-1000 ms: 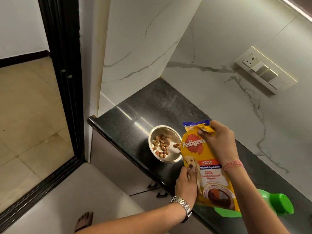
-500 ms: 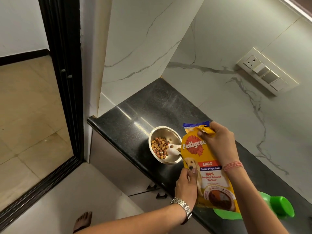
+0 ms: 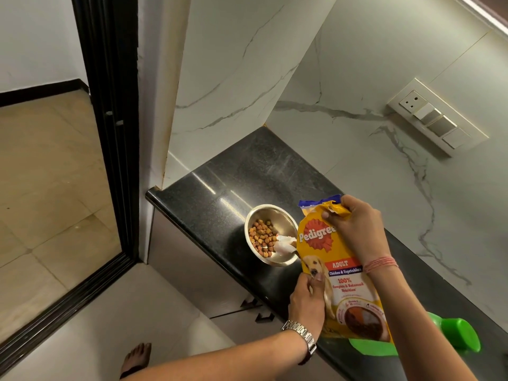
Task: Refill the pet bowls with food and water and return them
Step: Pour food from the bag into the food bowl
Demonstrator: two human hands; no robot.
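Head view: steel bowl (image 3: 270, 234) sits on the black counter (image 3: 220, 193) near its front edge. Bag (image 3: 339, 270) stands at the bowl's 3 o'clock, upright. Right hand (image 3: 354, 229) pinches the bag's top; left hand (image 3: 306, 302) pinches its lower edge. Judgement: keep the mouth over the bowl while tipping, pour slowly, stop short of the rim. Bowl holds brown kibble, well under half full, plus a white lump I cannot identify. Green bottle (image 3: 456, 335) lies at 4 o'clock; contents unseen.

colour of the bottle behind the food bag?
Bright green bottle, lying on the counter; seen in the head view.
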